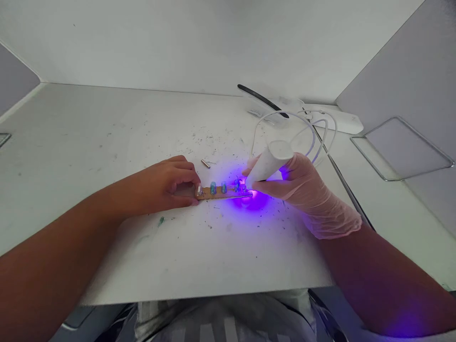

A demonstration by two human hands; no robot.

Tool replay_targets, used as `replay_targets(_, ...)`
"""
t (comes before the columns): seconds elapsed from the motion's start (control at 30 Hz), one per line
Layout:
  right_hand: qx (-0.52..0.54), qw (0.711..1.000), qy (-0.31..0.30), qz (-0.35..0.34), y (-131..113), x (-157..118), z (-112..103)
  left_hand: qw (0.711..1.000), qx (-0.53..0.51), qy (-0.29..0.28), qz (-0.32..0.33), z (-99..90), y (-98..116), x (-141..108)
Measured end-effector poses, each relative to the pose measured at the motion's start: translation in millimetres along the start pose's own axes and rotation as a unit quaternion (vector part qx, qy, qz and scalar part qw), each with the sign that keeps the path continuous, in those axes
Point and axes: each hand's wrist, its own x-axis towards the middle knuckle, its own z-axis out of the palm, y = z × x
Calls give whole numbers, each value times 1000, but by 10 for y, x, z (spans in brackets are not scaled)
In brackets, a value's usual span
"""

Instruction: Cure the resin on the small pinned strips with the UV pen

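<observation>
A narrow brown strip [218, 194] lies across the white table, bearing several small nail-shaped pieces, among them a blue-green one [213, 187]. My bare left hand [178, 183] pinches the strip's left end between thumb and fingers. In a thin translucent glove, my right hand [285, 178] is closed around a white handheld lamp [272, 159]. The lamp points down over the strip's right end and throws violet light on it and on the table beside it. The piece right under the lamp is partly hidden by glare.
Beyond the strip lies a small metal cylinder [205, 164]. Farther back are a black curved file [262, 100], clear plastic packaging and a white device [335, 119], with a looping white cable [313, 124]. A wire frame [402, 149] stands at the right. Debris specks dot the table [142, 266].
</observation>
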Motion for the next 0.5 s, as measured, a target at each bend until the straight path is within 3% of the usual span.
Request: replay_targets(0.5, -2, 1000, 4, -26, -22, -6, 2, 1000, 5, 2, 1, 9, -5, 7)
